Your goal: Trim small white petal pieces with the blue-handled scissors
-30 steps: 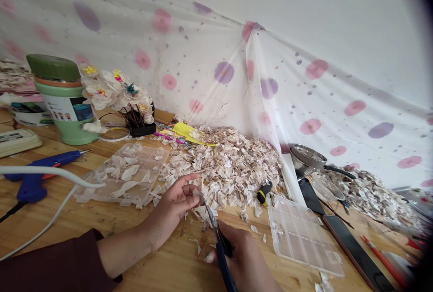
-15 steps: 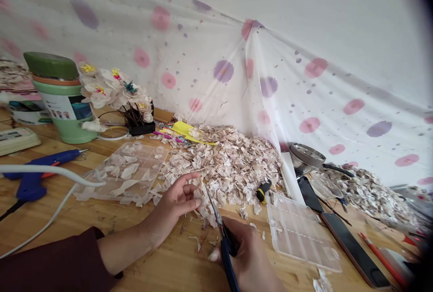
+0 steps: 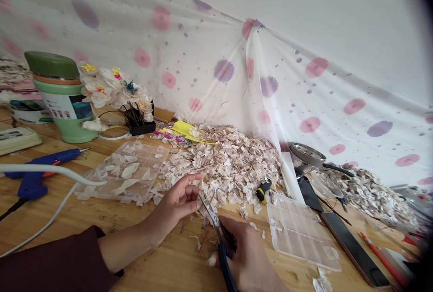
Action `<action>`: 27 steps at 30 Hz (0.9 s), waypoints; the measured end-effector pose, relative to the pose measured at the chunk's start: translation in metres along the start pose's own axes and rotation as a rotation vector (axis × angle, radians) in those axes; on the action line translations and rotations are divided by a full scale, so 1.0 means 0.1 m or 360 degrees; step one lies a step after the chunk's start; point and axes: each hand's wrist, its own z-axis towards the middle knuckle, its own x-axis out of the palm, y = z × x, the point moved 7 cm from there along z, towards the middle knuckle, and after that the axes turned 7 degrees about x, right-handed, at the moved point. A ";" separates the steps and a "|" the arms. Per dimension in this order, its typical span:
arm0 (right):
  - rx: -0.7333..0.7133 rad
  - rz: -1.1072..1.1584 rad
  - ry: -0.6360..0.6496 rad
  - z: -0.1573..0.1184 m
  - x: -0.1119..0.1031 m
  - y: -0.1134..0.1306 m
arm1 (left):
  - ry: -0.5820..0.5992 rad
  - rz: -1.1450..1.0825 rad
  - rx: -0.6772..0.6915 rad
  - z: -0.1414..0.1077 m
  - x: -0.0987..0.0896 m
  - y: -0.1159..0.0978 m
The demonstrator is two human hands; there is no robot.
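My right hand is wrapped round the dark blue handles of a pair of scissors. Their metal blades point up and left, with the tips at the fingertips of my left hand. Thumb and fingers of that left hand are pinched on a small, pale, petal-like piece, mostly hidden and hard to separate from the flakes behind. Just beyond both hands lies a large heap of whitish, papery flakes. A few scraps lie on the wooden table below the blades.
Left are a clear compartment box holding petals, a blue glue gun, a white cable, a green container and white craft flowers. Right are a clear lid, a phone, yellow-black handles and a metal strainer.
The scissors have tilted further left, and their blades look closer together, with the tips against the left fingertips. My left hand has barely moved.
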 end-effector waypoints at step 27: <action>0.0105 -0.0201 -0.0064 0.04 -0.02 -0.03 | -0.0053 0.0055 0.0023 0.01 -0.02 -0.02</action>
